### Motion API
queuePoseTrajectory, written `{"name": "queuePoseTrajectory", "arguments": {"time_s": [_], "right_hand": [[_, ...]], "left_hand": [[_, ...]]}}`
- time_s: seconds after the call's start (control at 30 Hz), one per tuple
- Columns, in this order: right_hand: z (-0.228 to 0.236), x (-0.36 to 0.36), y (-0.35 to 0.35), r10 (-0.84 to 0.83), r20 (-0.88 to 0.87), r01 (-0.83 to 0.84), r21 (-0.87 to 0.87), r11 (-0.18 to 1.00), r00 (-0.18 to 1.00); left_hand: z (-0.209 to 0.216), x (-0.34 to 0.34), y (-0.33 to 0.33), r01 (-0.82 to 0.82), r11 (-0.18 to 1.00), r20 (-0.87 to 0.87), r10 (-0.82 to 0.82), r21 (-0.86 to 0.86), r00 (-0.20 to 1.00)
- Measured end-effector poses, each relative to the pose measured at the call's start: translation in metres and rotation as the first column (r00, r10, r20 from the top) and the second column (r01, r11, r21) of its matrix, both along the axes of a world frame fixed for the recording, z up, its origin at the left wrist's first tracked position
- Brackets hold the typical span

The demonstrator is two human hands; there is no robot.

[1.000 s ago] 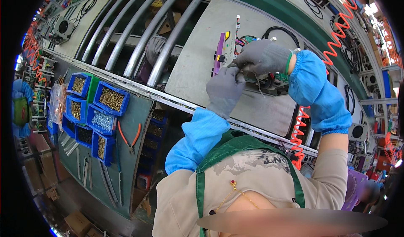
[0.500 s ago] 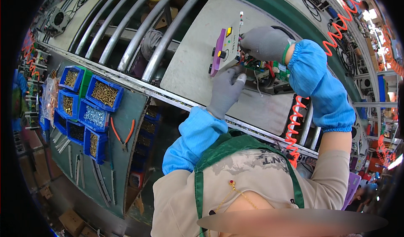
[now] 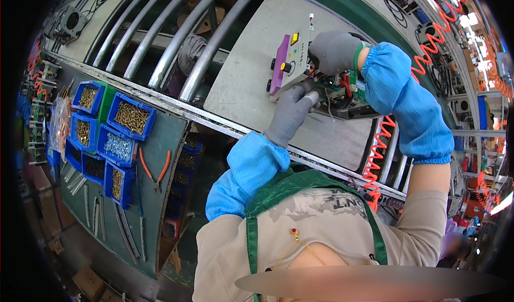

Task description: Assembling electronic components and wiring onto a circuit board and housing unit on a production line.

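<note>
— Since a second ago, your right hand [image 3: 336, 53] has moved up and away from your left hand [image 3: 289, 114], and the white panel [image 3: 301, 49] shows more of its face.

— What is your right hand doing now?

— It is bent at the back of the panel, near the top. Its fingertips are hidden, so I can't tell if they are closed on anything.

— And your left hand?

— It is at the panel's bottom edge, with the fingers curled and the thumb up. I can't tell if it is pinching something.

— Where is the panel?

— It stands tilted on the grey board [image 3: 241, 71], at the front of the open machine [image 3: 348, 95] with wires and green parts. You can see its purple edge [image 3: 279, 66], yellow switch [image 3: 294, 38] and round knob [image 3: 286, 67].

— What is off to your left?

— Shiny rollers [image 3: 212, 49], then a green worktop [image 3: 172, 133] with blue bins [image 3: 120, 199] and orange-handled pliers [image 3: 164, 168].
</note>
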State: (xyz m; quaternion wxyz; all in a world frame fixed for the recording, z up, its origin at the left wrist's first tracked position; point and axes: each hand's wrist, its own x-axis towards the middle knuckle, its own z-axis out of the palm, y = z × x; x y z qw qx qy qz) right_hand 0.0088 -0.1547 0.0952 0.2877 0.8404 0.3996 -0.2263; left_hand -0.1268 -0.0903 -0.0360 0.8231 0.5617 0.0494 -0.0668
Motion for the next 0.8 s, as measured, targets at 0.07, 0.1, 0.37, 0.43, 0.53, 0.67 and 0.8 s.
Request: {"name": "queuePoseTrajectory", "arguments": {"time_s": [0.07,0.1,0.37,0.43,0.53,0.67,0.8], "right_hand": [[-0.002,0.003,0.000,-0.039,-0.018,0.039,0.003,0.999,0.999],[-0.002,0.003,0.000,-0.029,-0.018,0.029,0.021,0.999,0.999],[-0.003,-0.001,0.006,-0.087,-0.006,0.087,0.021,0.996,0.996],[-0.005,0.001,0.005,-0.134,-0.019,0.135,0.058,0.989,0.991],[-0.010,0.006,0.003,-0.100,0.005,0.100,0.043,0.994,0.995],[-0.015,0.012,0.001,-0.065,0.009,0.064,0.070,0.995,0.998],[-0.015,0.010,0.001,-0.077,0.012,0.075,0.093,0.993,0.997]], "left_hand": [[-0.001,0.001,0.000,-0.005,1.000,0.004,0.005,0.021,1.000],[-0.001,0.001,0.000,-0.004,1.000,0.005,0.004,0.019,1.000],[-0.004,0.002,0.000,-0.030,0.999,0.012,0.031,-0.031,0.999],[-0.005,0.002,0.000,-0.029,0.999,0.012,0.029,-0.039,1.000],[-0.007,0.003,0.001,0.002,0.997,-0.006,-0.003,-0.072,1.000],[-0.012,0.004,0.001,0.028,0.987,-0.032,-0.034,-0.159,0.999],[-0.021,0.005,0.000,0.029,0.978,-0.026,-0.035,-0.207,0.999]]}}
